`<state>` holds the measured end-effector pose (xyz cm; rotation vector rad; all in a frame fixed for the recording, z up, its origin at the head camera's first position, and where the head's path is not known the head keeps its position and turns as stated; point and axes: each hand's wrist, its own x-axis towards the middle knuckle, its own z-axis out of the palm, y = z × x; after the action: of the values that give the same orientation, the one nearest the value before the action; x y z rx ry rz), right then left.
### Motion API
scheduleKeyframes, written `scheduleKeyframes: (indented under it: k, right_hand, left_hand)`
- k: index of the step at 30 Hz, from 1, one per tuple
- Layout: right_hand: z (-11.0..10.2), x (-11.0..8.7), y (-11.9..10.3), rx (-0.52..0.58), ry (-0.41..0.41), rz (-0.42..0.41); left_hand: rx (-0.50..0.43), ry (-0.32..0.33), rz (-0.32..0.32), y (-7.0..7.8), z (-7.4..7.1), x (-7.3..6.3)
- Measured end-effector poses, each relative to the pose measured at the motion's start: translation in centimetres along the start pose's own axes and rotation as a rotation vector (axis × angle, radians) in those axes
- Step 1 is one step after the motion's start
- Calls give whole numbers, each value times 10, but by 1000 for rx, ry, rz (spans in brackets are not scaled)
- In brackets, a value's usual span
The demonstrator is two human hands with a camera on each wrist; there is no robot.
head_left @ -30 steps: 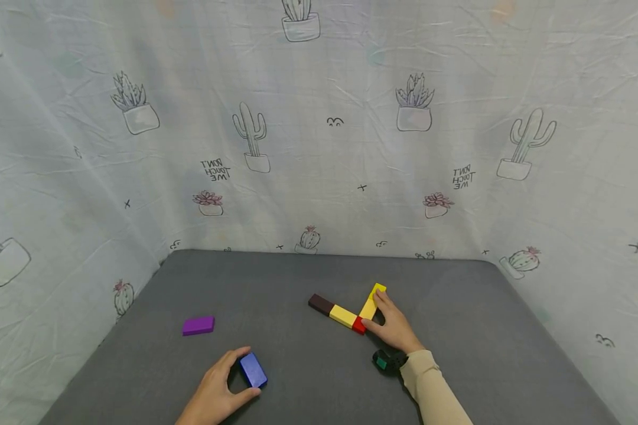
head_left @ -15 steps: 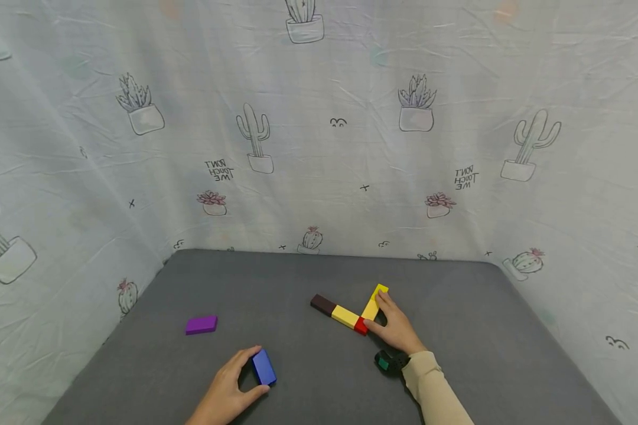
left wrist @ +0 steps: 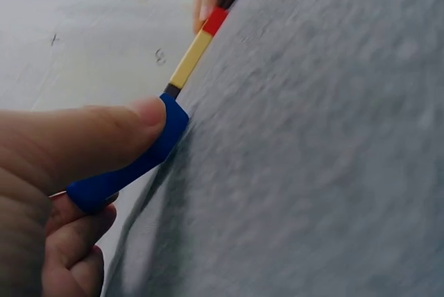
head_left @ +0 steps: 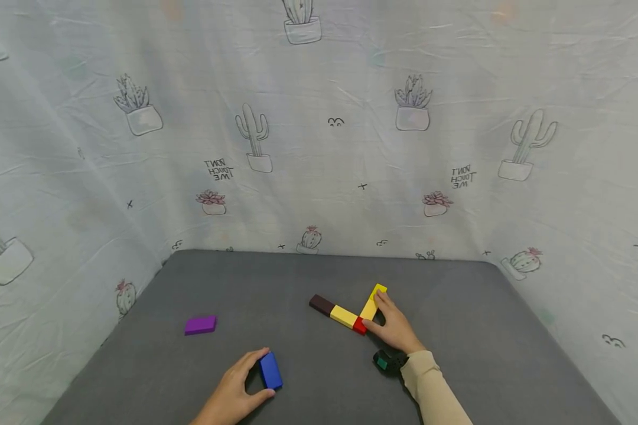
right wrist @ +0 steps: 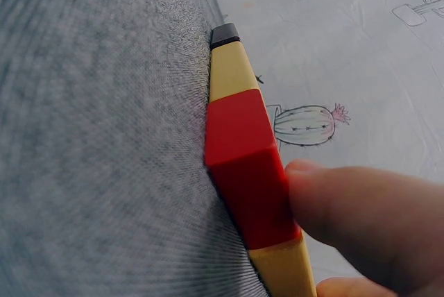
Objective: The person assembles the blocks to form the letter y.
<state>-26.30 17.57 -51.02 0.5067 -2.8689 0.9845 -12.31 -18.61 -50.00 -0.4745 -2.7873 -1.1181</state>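
My left hand (head_left: 234, 386) pinches a blue block (head_left: 271, 370) end to end, thumb at the near end and fingers at the far end. In the left wrist view the blue block (left wrist: 132, 168) is close to the grey surface; whether it touches is unclear. My right hand (head_left: 397, 329) spans a bright yellow piece (head_left: 369, 307), its thumb against a red block (head_left: 359, 325) and its fingertips near the far yellow end. From the red block a pale yellow block (head_left: 342, 316) and a dark brown block (head_left: 321, 304) run leftward in line, so the pieces form a V.
A purple block (head_left: 200, 325) lies apart on the left of the grey table (head_left: 244, 283). White curtains (head_left: 319, 147) with cactus drawings stand behind and at both sides. A dark device with a green patch (head_left: 388, 361) sits at my right wrist.
My left hand has moved a short way right with the blue block, toward the joined blocks. The right hand and the joined blocks stay in place.
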Motion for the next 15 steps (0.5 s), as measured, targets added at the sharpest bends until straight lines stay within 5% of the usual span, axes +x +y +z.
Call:
scheduleKeyframes:
  k: [15]
  right_hand:
    - [0, 1, 1, -13, 9, -16]
  left_hand:
    - [49, -241, 141, 18, 6, 30]
